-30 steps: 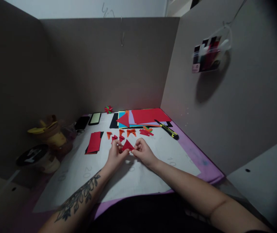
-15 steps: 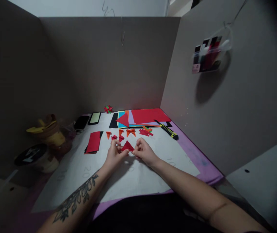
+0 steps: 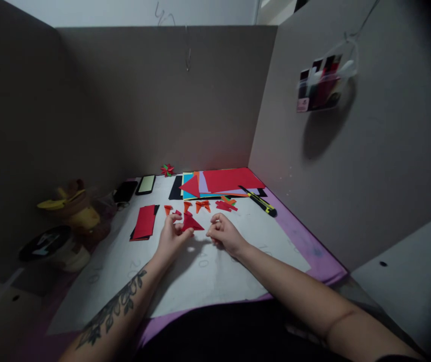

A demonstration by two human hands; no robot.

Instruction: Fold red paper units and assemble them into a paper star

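Observation:
A red folded paper triangle [image 3: 191, 223] is pinched by its left side between the thumb and fingers of my left hand [image 3: 173, 234], a little above the white-covered table. Its right corner points free toward my right hand [image 3: 226, 235]. That hand is apart from the paper, its fingers curled in toward the thumb with nothing visible between them. Just behind the triangle lie small orange folded pieces [image 3: 202, 206], small red folded pieces partly hidden by my left hand, and a little pile of red strips [image 3: 226, 206].
Stacked coloured sheets [image 3: 234, 180] lie at the back, with a yellow-black utility knife [image 3: 262, 203] to their right. Red rectangles [image 3: 145, 221], a phone [image 3: 146, 184] and a red-green paper star [image 3: 167, 170] are on the left. A clear pouch [image 3: 321, 83] hangs on the right wall.
My right hand has let go of the red triangle's right corner. My left hand has shifted slightly left with the triangle, which has turned a little.

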